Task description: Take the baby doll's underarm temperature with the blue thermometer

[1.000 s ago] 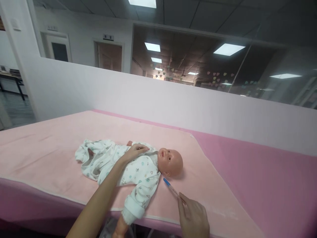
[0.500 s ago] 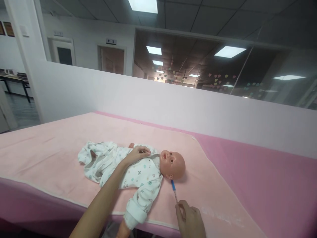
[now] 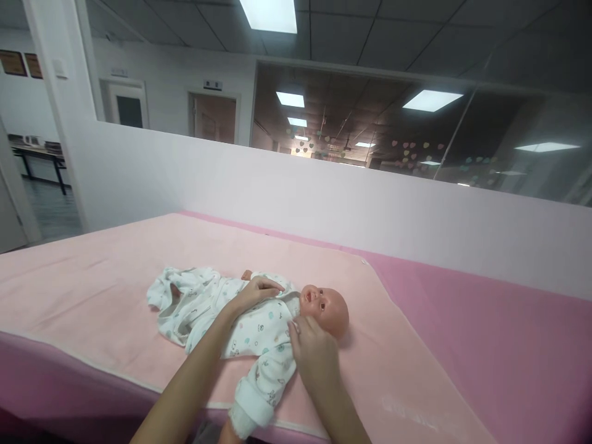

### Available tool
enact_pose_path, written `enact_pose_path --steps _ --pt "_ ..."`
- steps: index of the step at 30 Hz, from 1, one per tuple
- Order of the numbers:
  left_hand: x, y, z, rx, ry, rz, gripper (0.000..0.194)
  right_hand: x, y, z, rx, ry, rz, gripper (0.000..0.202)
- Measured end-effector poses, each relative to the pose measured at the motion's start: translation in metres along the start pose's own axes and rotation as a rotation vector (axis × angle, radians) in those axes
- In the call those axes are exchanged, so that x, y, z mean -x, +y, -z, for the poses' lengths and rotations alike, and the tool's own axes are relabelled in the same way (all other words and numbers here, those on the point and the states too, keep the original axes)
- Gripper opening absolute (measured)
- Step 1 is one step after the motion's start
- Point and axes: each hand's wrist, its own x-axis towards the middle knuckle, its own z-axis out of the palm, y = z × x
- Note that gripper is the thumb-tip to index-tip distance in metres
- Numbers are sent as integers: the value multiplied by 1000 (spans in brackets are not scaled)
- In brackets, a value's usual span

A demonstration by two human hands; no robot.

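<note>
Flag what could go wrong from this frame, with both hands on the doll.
1. The doll's near sleeve hangs over the table edge; a tug might drag the doll toward the drop.
2. The right hand covers the doll's neck, so whatever it holds there cannot be seen and could press blindly.
3. The left hand rests on loose clothing, which might slide rather than steady the body.

A bald plastic baby doll (image 3: 324, 308) in a white printed romper lies on a pale pink blanket (image 3: 92, 290); the left hand (image 3: 256, 290) rests on its chest, the right hand (image 3: 312, 351) at its collar.
</note>
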Motion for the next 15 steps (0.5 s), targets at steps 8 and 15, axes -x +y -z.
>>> enact_pose_path --steps 8,15 --pt "-5 -4 1 57 54 -30 24 -37 -22 -65 -30 102 14 29" --pt "-4 -4 0 88 16 -17 21 -30 -22 -65 -434 269 -67 33"
